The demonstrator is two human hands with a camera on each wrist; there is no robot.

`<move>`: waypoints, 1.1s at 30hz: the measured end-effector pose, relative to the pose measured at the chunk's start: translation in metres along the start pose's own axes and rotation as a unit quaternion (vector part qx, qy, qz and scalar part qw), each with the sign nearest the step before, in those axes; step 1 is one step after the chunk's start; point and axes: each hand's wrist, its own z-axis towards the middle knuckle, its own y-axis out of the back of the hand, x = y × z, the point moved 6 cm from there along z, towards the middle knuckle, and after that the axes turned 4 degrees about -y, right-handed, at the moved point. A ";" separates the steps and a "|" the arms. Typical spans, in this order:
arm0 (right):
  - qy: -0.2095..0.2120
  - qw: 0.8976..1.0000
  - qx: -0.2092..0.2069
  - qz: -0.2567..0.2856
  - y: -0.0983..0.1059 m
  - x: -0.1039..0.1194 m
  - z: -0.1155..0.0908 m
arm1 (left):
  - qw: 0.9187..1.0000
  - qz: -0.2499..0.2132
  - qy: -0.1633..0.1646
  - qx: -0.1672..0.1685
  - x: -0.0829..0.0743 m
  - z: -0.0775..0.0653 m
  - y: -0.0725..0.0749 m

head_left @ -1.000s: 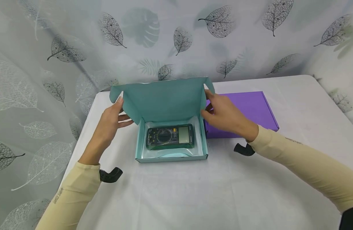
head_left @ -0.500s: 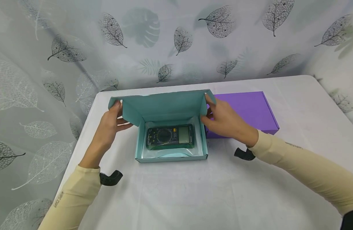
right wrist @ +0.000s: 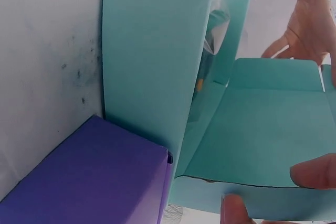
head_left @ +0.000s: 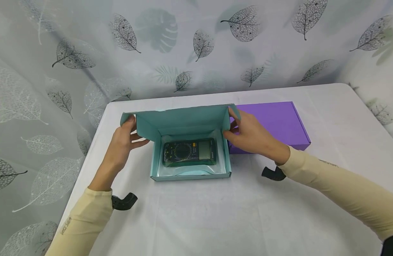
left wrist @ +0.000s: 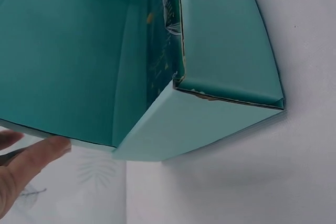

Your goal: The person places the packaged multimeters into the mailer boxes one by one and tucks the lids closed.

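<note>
A teal cardboard box lies on the table with its lid raised and tilted over the back of the tray. Inside rests a black multimeter in clear plastic wrap, its dial and grey screen facing up. My left hand holds the lid's left corner, thumb at the corner flap and the other fingers beside the side flap. At the right corner my right hand pinches the lid's side wall, with the thumb inside and a finger outside in the right wrist view.
A closed purple box stands against the teal box's right side, partly behind my right hand. White cloth covers the table. A leaf-patterned curtain hangs behind and to the left.
The lid has come down and forward over the tray, both hands lowering with it. The tray, the multimeter and the purple box have stayed in place.
</note>
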 end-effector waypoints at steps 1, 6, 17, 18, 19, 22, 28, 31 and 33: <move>-0.004 1.000 0.000 0.002 0.000 0.000 0.000 | 1.000 -0.005 0.001 -0.001 0.000 -0.001 0.000; -0.011 1.000 -0.003 0.006 0.002 0.001 -0.001 | 1.000 -0.010 -0.005 -0.002 0.000 -0.001 -0.001; -0.028 1.000 -0.004 0.002 0.001 -0.003 -0.004 | 1.000 -0.026 -0.009 -0.001 0.003 -0.003 -0.001; -0.027 1.000 -0.007 0.001 0.001 -0.003 -0.004 | 1.000 -0.028 -0.010 -0.002 0.002 -0.002 -0.001; -0.026 1.000 -0.009 0.002 0.001 -0.003 -0.003 | 1.000 -0.029 -0.010 -0.004 0.002 -0.002 -0.002; -0.031 0.999 -0.013 0.000 0.002 -0.002 -0.004 | 1.000 -0.029 -0.010 -0.008 0.001 -0.001 -0.003; -0.033 0.999 -0.011 0.004 -0.001 -0.002 -0.006 | 1.000 -0.011 -0.010 -0.006 0.003 -0.006 -0.003; -0.020 1.000 -0.006 0.006 -0.002 -0.003 -0.008 | 1.000 -0.004 -0.013 0.004 0.006 -0.010 -0.003; -0.007 1.000 -0.002 -0.001 -0.004 -0.004 -0.009 | 1.000 0.004 -0.015 0.013 0.007 -0.013 -0.001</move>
